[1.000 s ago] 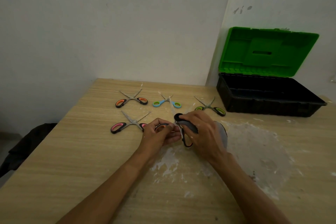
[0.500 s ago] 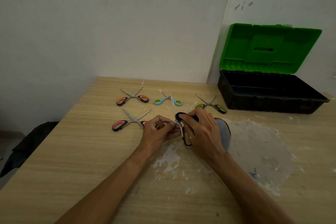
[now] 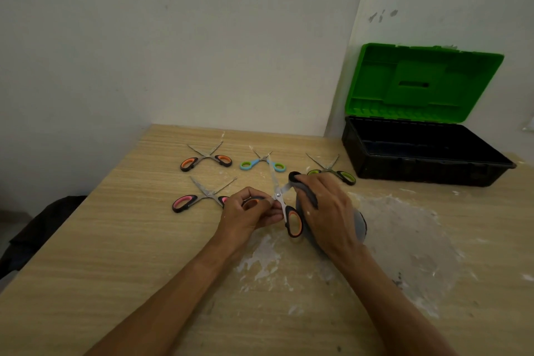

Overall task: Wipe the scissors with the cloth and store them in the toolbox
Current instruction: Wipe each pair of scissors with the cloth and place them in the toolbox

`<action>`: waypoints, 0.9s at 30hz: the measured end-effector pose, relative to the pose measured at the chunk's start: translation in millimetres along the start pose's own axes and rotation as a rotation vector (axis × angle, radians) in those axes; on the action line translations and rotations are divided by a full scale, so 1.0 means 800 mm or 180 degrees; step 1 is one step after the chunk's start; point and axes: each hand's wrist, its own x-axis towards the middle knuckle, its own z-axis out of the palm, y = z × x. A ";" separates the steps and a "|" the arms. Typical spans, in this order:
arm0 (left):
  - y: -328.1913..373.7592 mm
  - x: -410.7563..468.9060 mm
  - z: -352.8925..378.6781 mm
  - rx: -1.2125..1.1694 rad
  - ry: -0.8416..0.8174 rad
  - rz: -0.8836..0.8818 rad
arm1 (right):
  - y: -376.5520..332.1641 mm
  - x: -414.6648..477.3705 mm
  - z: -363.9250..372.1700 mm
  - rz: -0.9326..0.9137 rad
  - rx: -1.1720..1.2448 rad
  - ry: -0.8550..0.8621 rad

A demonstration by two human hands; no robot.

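The toolbox (image 3: 427, 165) stands at the right rear of the surface (image 3: 115, 254), its black base uncovered and its green lid (image 3: 422, 87) tipped up against the wall (image 3: 202, 37); the inside is dark, and only a faint bluish ledge along the far side can be made out. Nearer the person, the left hand (image 3: 248, 211) pinches one handle loop of the orange-handled scissors (image 3: 294, 222), which are spread wide with one blade pointing away. The right hand (image 3: 329, 211) is curled round a grey cloth (image 3: 306, 196) and pinches it onto the other blade, whose tip is hidden in the fabric. More of the cloth bulges out under that palm. Four other pairs lie opened on the surface beyond the hands: orange scissors (image 3: 206, 157), blue scissors (image 3: 261, 163), green scissors (image 3: 332, 170) and pink scissors (image 3: 202, 196), the last partly covered by the left hand. The pale wood-grain surface carries white smears (image 3: 404, 225) under and right of the hands. A dark shape (image 3: 37, 228) sits low at the left, cut off and hard to identify.
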 end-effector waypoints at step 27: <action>0.001 0.002 -0.001 -0.0003 0.0081 0.0008 | 0.007 -0.004 0.011 -0.0496 -0.0717 -0.0218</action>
